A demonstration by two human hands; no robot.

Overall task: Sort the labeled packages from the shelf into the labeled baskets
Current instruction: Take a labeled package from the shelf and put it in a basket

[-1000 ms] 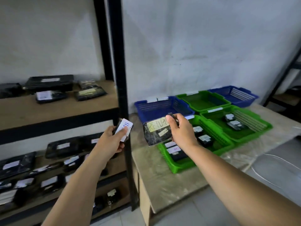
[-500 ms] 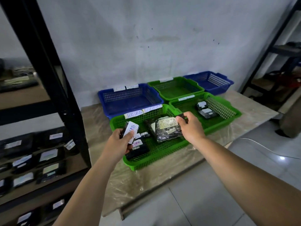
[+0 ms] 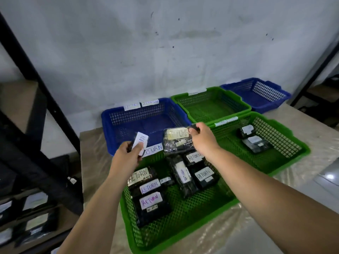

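Note:
My right hand pinches the top corner of a black wrapped package with a yellowish RETURN label, hanging above the far end of the near green basket. My left hand grips a small black package with a white label, over the basket's far left corner. Several black RETURN packages lie inside this basket, which carries a RETURN tag on its far rim.
A blue basket stands behind, a second green one and another blue one further right. The right green basket holds two packages. A black shelf post and shelves with packages stand at left.
The view has swung from the shelf to the table and closed in. Both hands carried their packages over the near green basket.

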